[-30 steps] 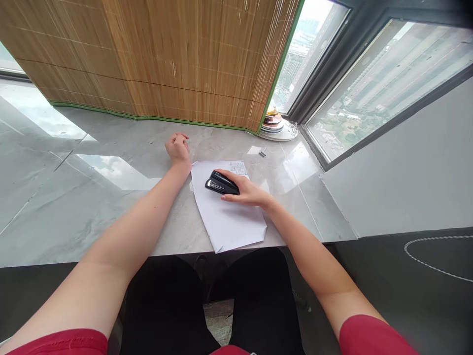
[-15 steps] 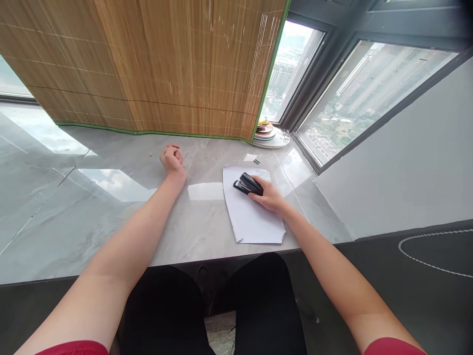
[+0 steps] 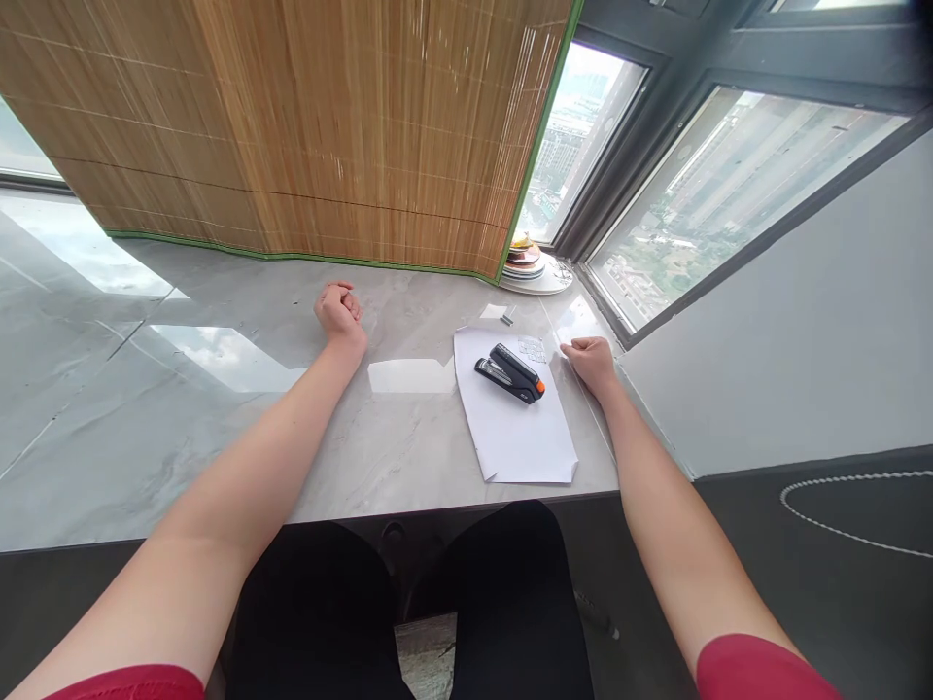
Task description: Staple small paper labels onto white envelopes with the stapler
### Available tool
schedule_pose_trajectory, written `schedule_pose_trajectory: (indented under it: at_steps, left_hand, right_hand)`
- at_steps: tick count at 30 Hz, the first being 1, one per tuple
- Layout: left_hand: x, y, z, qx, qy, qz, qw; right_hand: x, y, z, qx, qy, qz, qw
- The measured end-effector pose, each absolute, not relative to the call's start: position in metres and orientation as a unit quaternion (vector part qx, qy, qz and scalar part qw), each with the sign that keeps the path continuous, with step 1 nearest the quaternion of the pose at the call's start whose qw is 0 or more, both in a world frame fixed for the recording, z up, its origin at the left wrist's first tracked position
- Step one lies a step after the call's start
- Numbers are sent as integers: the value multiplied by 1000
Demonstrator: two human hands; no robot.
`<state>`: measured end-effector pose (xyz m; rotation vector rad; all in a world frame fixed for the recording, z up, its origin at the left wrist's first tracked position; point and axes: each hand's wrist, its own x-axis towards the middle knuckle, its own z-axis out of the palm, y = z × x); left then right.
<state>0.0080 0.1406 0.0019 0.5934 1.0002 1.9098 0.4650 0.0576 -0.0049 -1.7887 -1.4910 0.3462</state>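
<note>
A black stapler (image 3: 510, 373) with an orange end lies on a sheet of white paper (image 3: 521, 442), its jaw pointing to the upper left. Printed or drawn marks show at the paper's upper right, and its near corners are bent. To the right of the sheet, my right hand (image 3: 592, 364) rests on the counter in a loose fist, apart from the stapler. My left hand (image 3: 339, 309) lies farther left, also curled closed with nothing showing in it. Small grey staple strips (image 3: 506, 319) sit just beyond the paper.
The grey marble-look counter (image 3: 408, 447) ends at a front edge above my legs. A bamboo blind (image 3: 313, 136) hangs along its back. In the corner by the window stands a stack of plates (image 3: 535, 277). At right are a white wall (image 3: 787, 321) and a hanging bead cord (image 3: 816, 519).
My right hand has let go of the stapler and moved right onto the counter, closing into a fist. The stapler now lies alone on the paper. My left hand stays put.
</note>
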Motion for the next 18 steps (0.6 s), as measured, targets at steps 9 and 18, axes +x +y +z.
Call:
schedule_pose_trajectory:
  at_steps: [9,18]
  left_hand:
    - [7,144,-2,240,410,766,433]
    - [8,141,0,244,424,758,432]
  right_hand:
    - [467,59,-13,-735,-619,62,269]
    - [463,59,-14,-741,-634,19,219]
